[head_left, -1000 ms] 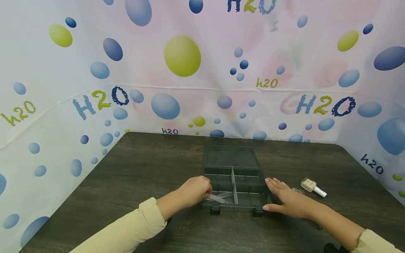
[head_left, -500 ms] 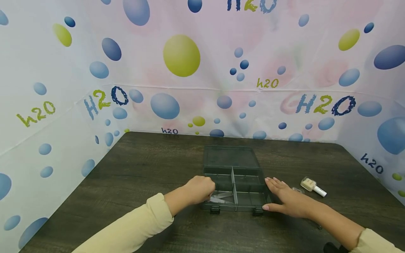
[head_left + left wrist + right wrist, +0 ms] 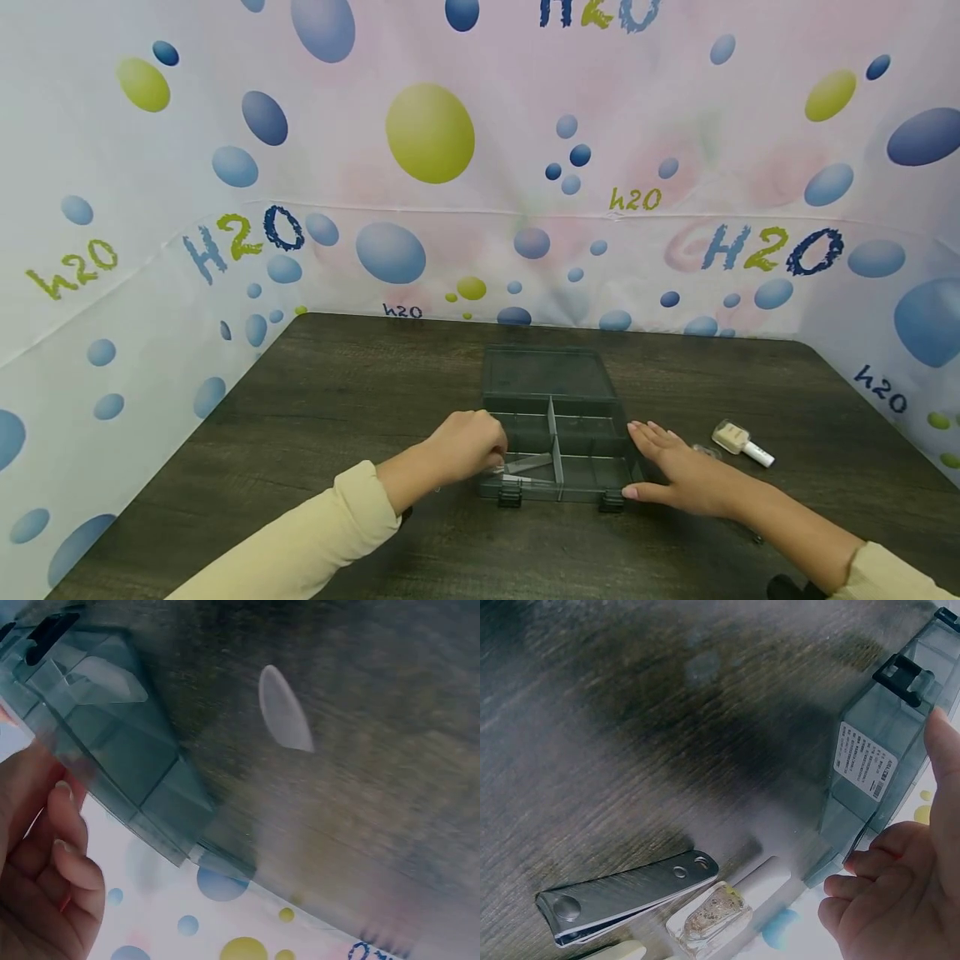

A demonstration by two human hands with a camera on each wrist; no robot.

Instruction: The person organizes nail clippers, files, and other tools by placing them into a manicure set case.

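A dark see-through organizer box [image 3: 592, 467] with a divided inside lies with its lid [image 3: 547, 373] folded back. Several pale flat strips [image 3: 528, 463] rest in its front left compartment. At the box's left edge is my left hand [image 3: 467, 446], fingers curled, the fingertips over that compartment; whether they pinch a strip is hidden. In the left wrist view its thumb and forefinger are mostly behind the box wall. My right hand [image 3: 686, 471] rests against the right side with extended fingers, its thumb touching the front right corner.
A cream nail polish bottle [image 3: 731, 437] with a white cap lies right of my right hand. A metal nail clipper [image 3: 626, 896] and a clear glittery bottle [image 3: 716, 919] lie nearby. A white oval piece [image 3: 283, 709] lies on the table left of the box.
My left hand dipped slightly rightward over the compartment, then rose and drew back a little. The pale strips shifted and lie lower in it. My right hand has stayed put.
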